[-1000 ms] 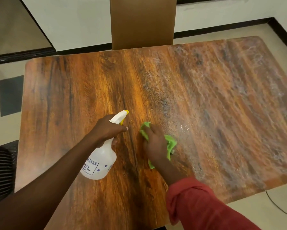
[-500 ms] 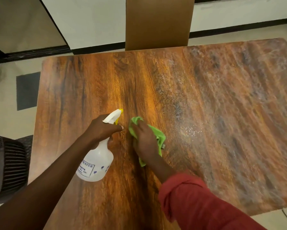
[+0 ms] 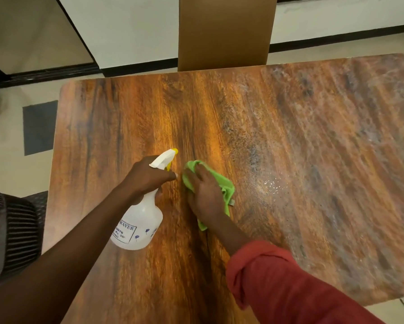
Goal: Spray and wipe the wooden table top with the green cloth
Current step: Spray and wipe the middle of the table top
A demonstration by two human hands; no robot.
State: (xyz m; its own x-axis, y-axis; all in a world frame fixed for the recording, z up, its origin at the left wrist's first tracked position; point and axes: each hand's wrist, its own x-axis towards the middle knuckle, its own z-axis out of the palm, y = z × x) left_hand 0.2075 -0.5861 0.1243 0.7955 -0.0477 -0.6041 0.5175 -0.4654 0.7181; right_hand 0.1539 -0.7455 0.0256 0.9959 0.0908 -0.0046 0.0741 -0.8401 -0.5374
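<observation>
The wooden worktop [image 3: 313, 183] fills most of the view, its right half filmed with a dull, streaky residue and its left half glossier and cleaner-looking. A brown chair back [image 3: 226, 31] stands against the far edge, and a dark ribbed object [image 3: 11, 235] is seen off the near-left corner, too cropped to identify.

Near the middle, a white spray bottle [image 3: 138, 228] is held tilted above the surface by the left hand [image 3: 147, 177] — its fingers are wrapped shut around the neck, with the forefinger by the yellow-tipped trigger head, which is aimed away toward the far side. Just beside it, the green cloth [image 3: 224, 188] is pressed flat on the wood under the right hand [image 3: 204, 195], whose fingers are spread and laid over the fabric rather than pinched around it; a red sleeve [image 3: 278, 284] is rolled back on that arm. To the right of the cloth, a small patch of white droplets [image 3: 274, 185] sits unwiped.

By judgement, wiping is in hand and much of the right side remains to be done. Several slips are possible: the droplets could dry into spots if the cloth is not brought across to them; the bunched cloth could be outrun by the flat palm, so skin smears the film instead; and, with the nozzle so close to the right hand, a squeeze could wet the knuckles rather than the wood.
</observation>
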